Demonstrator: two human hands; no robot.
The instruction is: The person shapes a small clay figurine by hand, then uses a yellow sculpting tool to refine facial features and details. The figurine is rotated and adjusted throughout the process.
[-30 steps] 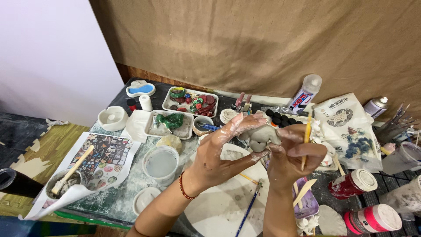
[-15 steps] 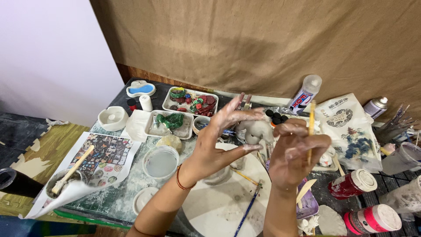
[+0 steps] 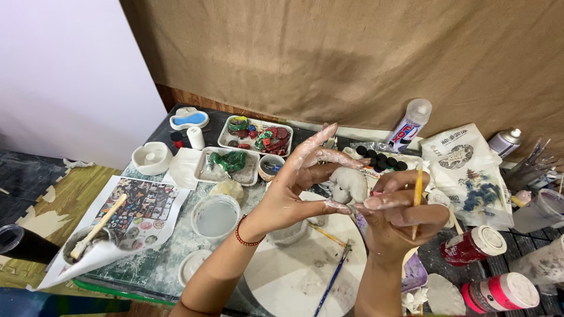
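The person is working a small pale clay figure (image 3: pixel 348 183) held up over the middle of the desk (image 3: pixel 170 258), above a round white board (image 3: pixel 294 276). The left hand (image 3: pixel 294 188) is cradling the figure from the left: its thumb is lying under the piece and its clay-smeared fingers (image 3: pixel 320 154) are curling over the top, so its grip is only loosely closed on the clay, with the outer fingers spread. The right hand (image 3: pixel 399 211) is coming in from the right, its grip clenched on a thin yellow tool (image 3: pixel 417 196) standing nearly upright, while one fingertip (image 3: pixel 371 202) is reaching across to the underside of the figure.

To do this step well, the left hand is probably best kept as a soft cradle, since wet clay dents under a pinch. The right finger should be stroking lightly, with the tool's tip pointing away from the piece. Working over the board means that any crumbs land there and not in the cup of cloudy water (image 3: pixel 215 216) to the left.

Farther off, trays of green and red pieces (image 3: pixel 254 134) are sitting near the back wall. A blue brush (image 3: pixel 333 280) is lying on the board, and red jars (image 3: pixel 470 245) are standing at the right.
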